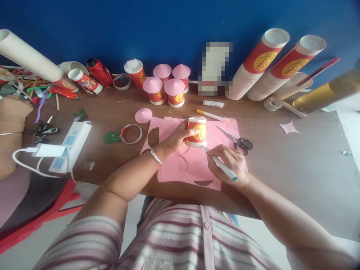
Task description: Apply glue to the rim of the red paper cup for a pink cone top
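Note:
My left hand (181,135) is closed round a red and white paper cup (197,131) with a gold emblem, its thumb across the front. The cup is held upside down above pink paper sheets (174,170). In my right hand (229,165) is a white marker (225,168) with a green end, gripped like a pen. Its tip meets or nearly meets the white rim band at the cup's lower edge, where faint lines show. Black-handled scissors (239,142) lie on the paper just beyond my right hand. A yellow-capped marker (210,115) lies behind the cup.
Several red cups with pink cone tops (174,87) stand at the back, near a loose pink cone (143,115). Tall cup stacks (261,62) lean at the back right. A power strip (70,146) lies left, beside another person's arm (12,131). A tape roll (273,104) sits right.

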Demonstrator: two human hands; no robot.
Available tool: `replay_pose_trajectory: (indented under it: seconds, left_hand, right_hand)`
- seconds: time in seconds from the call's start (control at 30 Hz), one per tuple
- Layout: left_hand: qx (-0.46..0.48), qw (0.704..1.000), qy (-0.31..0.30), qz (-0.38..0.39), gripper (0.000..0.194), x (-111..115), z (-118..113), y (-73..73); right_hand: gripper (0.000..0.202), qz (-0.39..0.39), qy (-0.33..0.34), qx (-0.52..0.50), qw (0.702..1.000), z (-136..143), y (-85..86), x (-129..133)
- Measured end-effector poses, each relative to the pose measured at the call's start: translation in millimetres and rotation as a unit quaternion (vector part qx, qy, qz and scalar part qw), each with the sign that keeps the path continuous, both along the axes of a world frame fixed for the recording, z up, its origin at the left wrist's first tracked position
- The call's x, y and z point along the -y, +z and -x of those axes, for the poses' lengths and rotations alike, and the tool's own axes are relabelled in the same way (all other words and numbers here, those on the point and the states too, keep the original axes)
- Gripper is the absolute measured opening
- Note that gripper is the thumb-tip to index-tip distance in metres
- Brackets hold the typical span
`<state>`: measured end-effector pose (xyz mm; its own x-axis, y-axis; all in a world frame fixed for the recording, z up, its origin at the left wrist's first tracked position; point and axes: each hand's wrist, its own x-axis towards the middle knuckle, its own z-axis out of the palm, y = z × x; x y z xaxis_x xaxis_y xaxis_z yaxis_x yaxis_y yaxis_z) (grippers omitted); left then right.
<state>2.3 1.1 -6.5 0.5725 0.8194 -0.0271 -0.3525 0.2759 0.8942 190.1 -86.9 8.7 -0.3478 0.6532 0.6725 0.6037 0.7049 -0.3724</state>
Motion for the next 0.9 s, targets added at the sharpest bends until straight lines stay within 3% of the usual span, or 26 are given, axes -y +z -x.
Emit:
replay_pose_trajectory:
  seconds: [0.57,0.9]
  left_hand:
    - [-0.034,0.999,-0.004,-0.002,0.033,1.2,2.6,7.1]
    - [0.004,1.000,0.007,0.010,0.027,-2.8,2.4,-6.7]
  right_hand:
    - [0.020,-0.003,0.032,-0.007,0.999,1.8,-1.6,0.8]
    - [0.020,0.003,0.018,-0.011,1.000,-1.1,0.3,-0.1]
